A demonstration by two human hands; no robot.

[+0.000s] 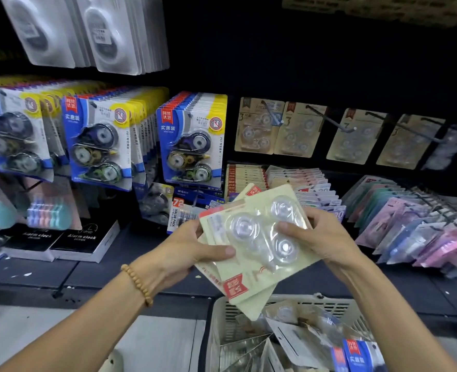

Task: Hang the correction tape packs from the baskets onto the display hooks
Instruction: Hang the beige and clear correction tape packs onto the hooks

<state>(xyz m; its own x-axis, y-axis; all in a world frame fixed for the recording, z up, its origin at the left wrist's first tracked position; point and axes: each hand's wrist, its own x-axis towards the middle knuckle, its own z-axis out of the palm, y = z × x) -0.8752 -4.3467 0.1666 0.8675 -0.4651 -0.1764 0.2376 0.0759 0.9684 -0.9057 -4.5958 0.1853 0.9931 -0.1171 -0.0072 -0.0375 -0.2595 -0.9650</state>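
I hold a small stack of cream correction tape packs (251,253), each with three clear dispensers in a blister, upside down above the basket. My left hand (187,251) grips the stack's left edge with the thumb on top. My right hand (318,237) holds the right edge, thumb pressed on the blister. A white plastic basket (222,315) below holds more packs, some of them blue. Matching cream packs (259,127) hang on display hooks (340,123) at the upper right.
Blue three-dispenser packs (192,140) fill the hooks at left and centre. Clear blister packs (109,33) hang above. Black alarm clock boxes (79,241) lie on the dark shelf at left. Rows of pastel packs (420,226) lean at the right.
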